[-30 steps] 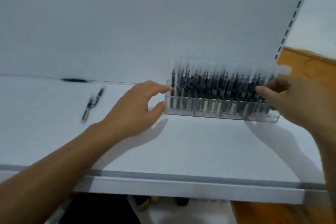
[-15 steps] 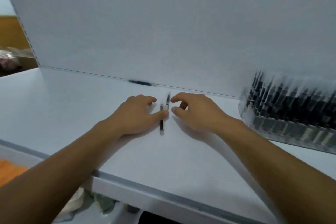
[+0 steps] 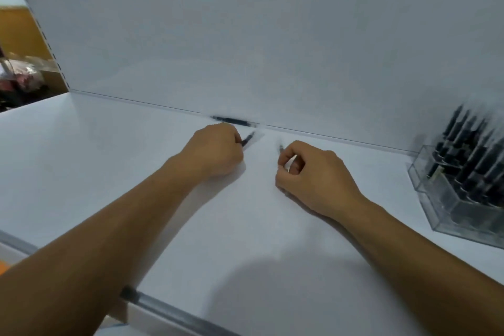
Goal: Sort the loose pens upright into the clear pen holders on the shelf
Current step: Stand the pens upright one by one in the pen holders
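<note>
Closest to me runs the grey front rail (image 3: 169, 311) of the white shelf (image 3: 81, 172), and both my bare forearms reach over it onto the shelf.

My left hand (image 3: 215, 153) lies knuckles up with the fingers curled into a fist round a dark pen (image 3: 247, 139). Only the pen's blurred far end shows, sticking out past my fingers and angled up to the right.

Just to its right, apart from it, my right hand (image 3: 313, 172) rests on its outer edge. Its thumb and forefinger are curled and pinch a second pen (image 3: 281, 148), of which only a short dark tip pokes out above the forefinger. It is too blurred to say more.

At the right edge of the shelf, well apart from both hands, stands the clear pen holder (image 3: 436, 188). It is packed with dark upright pens (image 3: 471, 155) that lean a little to the right.

Farther back, beyond my left hand, a third loose pen (image 3: 234, 120) lies flat along the seam where the shelf meets the white back panel (image 3: 245, 35).
</note>
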Demonstrator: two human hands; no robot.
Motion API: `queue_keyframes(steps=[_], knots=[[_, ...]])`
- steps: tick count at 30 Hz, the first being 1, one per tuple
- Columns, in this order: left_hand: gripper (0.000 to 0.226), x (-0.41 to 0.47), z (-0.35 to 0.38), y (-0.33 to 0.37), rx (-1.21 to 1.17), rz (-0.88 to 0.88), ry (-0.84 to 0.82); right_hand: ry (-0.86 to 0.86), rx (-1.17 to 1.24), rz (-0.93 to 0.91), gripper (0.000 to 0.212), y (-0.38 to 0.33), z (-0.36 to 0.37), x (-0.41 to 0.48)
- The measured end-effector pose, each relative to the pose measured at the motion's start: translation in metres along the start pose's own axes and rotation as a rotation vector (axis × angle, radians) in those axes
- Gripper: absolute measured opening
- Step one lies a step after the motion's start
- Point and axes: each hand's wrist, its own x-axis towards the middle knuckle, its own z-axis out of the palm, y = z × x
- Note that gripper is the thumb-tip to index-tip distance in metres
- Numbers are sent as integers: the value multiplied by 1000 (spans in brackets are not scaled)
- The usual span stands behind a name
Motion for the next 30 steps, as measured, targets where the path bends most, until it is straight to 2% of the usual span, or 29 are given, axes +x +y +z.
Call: queue_keyframes(steps=[1, 3, 4, 9, 13, 17, 19, 20, 22, 25, 27, 30], knots=[[23, 3, 2, 3, -229, -35, 4, 17, 62, 20, 6, 1, -1, 0], [21, 1, 8, 11, -839, -141, -15, 34, 181, 53, 7, 4, -3, 0], [20, -1, 11, 13, -1039, -172, -12, 34, 240, 66, 7, 5, -4, 0], [14, -6, 17, 7, -1226, -115, 7, 130, 589, 124, 13, -15, -1, 4], [25, -4, 15, 1, -1321, -109, -23, 54, 564, 23, 11, -46, 11, 21], [24, 4, 12, -10, -1473, -187, 244, 33, 569, 7, 12, -56, 28, 46], [21, 9, 11, -18, -1525, -256, 347, 107, 472, -8, 11, -50, 37, 64], [21, 10, 11, -19, -1558, -263, 364, 138, 338, -28, 13, -46, 41, 76], [25, 12, 12, -18, -1560, -242, 362, 114, 19, -52, 24, -42, 48, 98], [30, 15, 15, -14, -1509, -191, 321, 72, -299, -89, 18, -43, 58, 120], [30, 16, 15, -13, -1491, -169, 292, 75, -502, -153, 21, -47, 65, 126], [30, 15, 15, -14, -1486, -181, 276, 57, -605, -176, 25, -49, 70, 127]])
